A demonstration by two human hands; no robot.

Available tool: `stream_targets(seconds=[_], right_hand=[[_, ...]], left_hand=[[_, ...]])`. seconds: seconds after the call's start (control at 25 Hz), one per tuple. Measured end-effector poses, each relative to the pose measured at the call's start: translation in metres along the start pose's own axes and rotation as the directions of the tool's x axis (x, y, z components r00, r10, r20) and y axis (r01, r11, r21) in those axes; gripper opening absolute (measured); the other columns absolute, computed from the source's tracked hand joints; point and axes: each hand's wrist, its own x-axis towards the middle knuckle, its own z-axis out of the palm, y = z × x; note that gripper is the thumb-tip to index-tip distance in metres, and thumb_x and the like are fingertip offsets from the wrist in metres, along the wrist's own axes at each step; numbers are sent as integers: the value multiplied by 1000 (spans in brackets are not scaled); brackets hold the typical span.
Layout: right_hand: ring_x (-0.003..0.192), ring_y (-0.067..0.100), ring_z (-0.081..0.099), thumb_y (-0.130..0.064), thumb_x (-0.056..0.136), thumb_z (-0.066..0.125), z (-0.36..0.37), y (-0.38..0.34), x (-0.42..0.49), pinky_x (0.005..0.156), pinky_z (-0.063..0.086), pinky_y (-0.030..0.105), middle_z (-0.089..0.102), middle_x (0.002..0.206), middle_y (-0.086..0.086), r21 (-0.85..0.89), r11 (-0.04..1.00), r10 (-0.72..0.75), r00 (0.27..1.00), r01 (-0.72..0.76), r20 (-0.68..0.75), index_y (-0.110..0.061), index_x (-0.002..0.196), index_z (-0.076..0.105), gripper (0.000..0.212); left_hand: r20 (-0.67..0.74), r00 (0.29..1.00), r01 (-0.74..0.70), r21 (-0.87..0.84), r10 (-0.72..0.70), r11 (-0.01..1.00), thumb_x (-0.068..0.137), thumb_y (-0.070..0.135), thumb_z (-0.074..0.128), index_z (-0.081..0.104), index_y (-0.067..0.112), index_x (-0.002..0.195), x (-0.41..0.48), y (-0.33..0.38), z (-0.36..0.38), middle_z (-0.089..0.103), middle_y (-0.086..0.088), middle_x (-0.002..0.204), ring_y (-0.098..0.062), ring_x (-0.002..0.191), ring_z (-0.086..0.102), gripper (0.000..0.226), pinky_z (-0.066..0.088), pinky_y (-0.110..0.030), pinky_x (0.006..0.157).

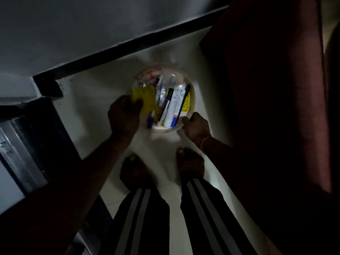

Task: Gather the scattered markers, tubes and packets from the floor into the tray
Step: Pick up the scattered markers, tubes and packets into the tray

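Observation:
A round pale tray (191,83) sits on the white floor ahead of my bare feet. It holds several markers (176,107), a white tube (170,116), a black pen (184,97), a red-and-white packet (150,74) and yellow packets. My left hand (124,115) is at the tray's left edge, fingers closed on a yellow packet (145,97) that lies over the rim. My right hand (196,127) grips the tray's near right rim.
A dark skirting strip (128,46) runs along the wall behind the tray. A dark red curtain (266,89) hangs at the right. A metal-edged door frame or cabinet (20,153) stands at the left. My feet (161,168) are just behind the tray.

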Motion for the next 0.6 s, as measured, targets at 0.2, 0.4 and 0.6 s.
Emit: stream_targets(seconds=[0.2,0.4,0.6], right_hand=[[98,32,68,-33,94,62,-1,-3,-4,75,45,31,73,111,12,-53,987,-162,960,154,-228,-13,116,58,31],[101,36,70,-16,86,56,-8,-16,1,87,60,48,76,111,12,78,988,-122,979,136,-163,-18,115,67,31],[93,31,73,-29,70,58,-30,-1,-28,82,63,56,76,103,3,105,966,-244,969,238,41,-29,112,70,44]], left_hand=[[16,999,29,199,-33,980,84,50,67,67,1,103,-2,-4,15,68,-22,103,-37,99,64,52,46,-42,85],[-13,962,272,-44,-272,961,95,34,70,54,-6,134,-19,-37,5,64,-30,122,-43,113,64,58,47,-37,99],[254,889,427,-160,-381,890,101,27,65,46,15,152,-65,-36,-43,60,-20,143,-40,129,61,56,53,-50,101]])
